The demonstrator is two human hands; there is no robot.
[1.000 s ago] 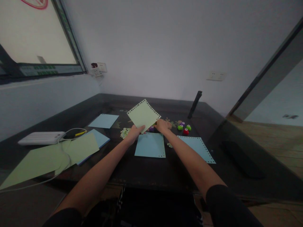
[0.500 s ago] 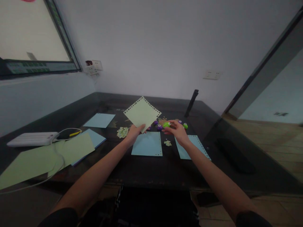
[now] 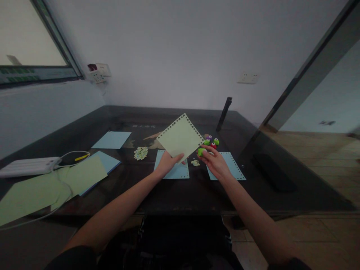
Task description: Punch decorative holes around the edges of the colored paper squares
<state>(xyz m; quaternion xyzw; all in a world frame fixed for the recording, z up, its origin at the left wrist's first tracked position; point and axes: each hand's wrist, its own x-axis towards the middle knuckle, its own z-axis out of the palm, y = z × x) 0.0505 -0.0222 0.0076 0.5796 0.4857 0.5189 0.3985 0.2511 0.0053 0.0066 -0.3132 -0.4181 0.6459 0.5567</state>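
Observation:
My left hand (image 3: 168, 163) pinches the lower corner of a pale green sheet of paper (image 3: 180, 138), held up like a diamond. Small shapes are cut out along its two upper edges. In my right hand (image 3: 215, 162) is a small green craft punch (image 3: 200, 151) with a white eye, close to the sheet's right corner. Whether the punch touches the paper I cannot tell. Below lie two blue sheets, a middle one (image 3: 180, 172) and a right one (image 3: 232, 167), both with holes along edges. Several more punches (image 3: 216, 141), green, red and purple, stand behind my right hand.
A heap of paper cut-outs (image 3: 140, 153) and a smaller one (image 3: 195, 162) lie on the dark table (image 3: 174, 198). At left are a blue sheet (image 3: 111, 140), green sheets (image 3: 78, 180) and a white power bank (image 3: 30, 167) with a cable. A black upright object (image 3: 224, 113) stands at the back.
My left hand has moved the green sheet to the right. My right hand has drawn the green punch back toward me, beside the sheet's corner. The view has shifted slightly.

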